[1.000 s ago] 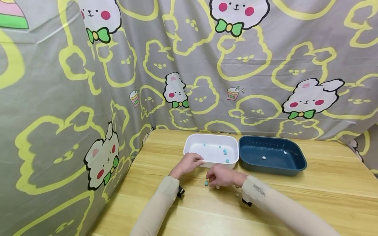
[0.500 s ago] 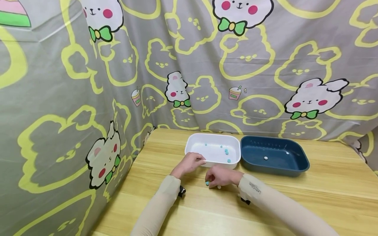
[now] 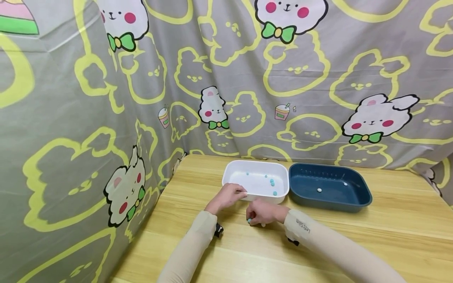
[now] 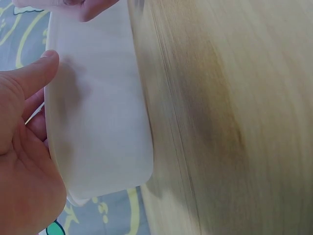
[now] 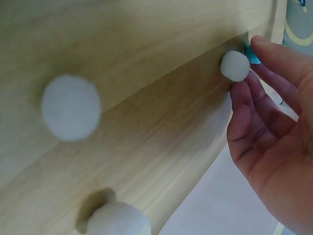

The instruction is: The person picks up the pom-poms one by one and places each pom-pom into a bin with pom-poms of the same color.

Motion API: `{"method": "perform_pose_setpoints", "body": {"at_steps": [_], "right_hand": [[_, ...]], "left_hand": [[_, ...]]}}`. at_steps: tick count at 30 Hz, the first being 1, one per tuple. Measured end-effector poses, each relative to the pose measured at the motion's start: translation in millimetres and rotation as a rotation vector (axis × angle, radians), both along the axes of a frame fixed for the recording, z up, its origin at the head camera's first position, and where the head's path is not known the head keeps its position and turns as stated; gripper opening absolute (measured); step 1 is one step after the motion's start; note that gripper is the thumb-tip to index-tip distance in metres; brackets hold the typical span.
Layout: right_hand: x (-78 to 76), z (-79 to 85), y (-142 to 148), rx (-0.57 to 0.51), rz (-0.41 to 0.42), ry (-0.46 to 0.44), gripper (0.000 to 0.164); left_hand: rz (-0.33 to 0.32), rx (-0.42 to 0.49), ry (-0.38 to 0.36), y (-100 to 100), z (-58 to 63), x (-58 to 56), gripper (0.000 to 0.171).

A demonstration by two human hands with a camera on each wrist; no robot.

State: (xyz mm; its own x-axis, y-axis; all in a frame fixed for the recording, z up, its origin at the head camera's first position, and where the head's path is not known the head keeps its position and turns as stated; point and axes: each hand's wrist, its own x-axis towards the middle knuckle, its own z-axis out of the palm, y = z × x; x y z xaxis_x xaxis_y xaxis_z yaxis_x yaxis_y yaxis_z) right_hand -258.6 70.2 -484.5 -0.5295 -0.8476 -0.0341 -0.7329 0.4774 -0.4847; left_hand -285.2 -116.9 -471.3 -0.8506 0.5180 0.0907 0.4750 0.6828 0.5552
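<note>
My left hand (image 3: 227,195) grips the near rim of a white plastic tub (image 4: 105,112), its thumb lying on the outer side. In front of that tub, low over the table, my right hand (image 3: 265,211) pinches a small teal ball (image 5: 252,55) between thumb and fingertips. Beside the fingertips in the right wrist view is a fuzzy white ball (image 5: 235,66). Another white ball (image 5: 71,107) lies on the wood farther off, and a third white ball (image 5: 119,221) is cut by the lower edge. Several teal balls (image 3: 275,193) lie inside the white tub.
A navy blue tub (image 3: 329,203) stands against the white one's right side, with white balls (image 3: 319,190) in it. Both rest on a wooden table (image 3: 198,173). Behind and to the left hangs a grey patterned curtain (image 3: 244,70).
My right fingers have come together on the teal ball, and the right forearm has edged left over the table. The left hand keeps its place on the tub rim.
</note>
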Motion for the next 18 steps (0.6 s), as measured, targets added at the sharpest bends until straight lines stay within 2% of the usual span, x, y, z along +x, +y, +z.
{"method": "perform_pose_setpoints", "body": {"at_steps": [8,18], "right_hand": [[3.4,2.9,5.7,-0.009,-0.016,0.009,0.004],[18.4,28.1,24.8,-0.109,-0.018,0.047,0.002]], "left_hand": [[0.004,-0.012,0.003,0.8,-0.5,-0.1,0.014],[-0.014,-0.003,0.013,0.1,-0.1,-0.8,0.015]]}}
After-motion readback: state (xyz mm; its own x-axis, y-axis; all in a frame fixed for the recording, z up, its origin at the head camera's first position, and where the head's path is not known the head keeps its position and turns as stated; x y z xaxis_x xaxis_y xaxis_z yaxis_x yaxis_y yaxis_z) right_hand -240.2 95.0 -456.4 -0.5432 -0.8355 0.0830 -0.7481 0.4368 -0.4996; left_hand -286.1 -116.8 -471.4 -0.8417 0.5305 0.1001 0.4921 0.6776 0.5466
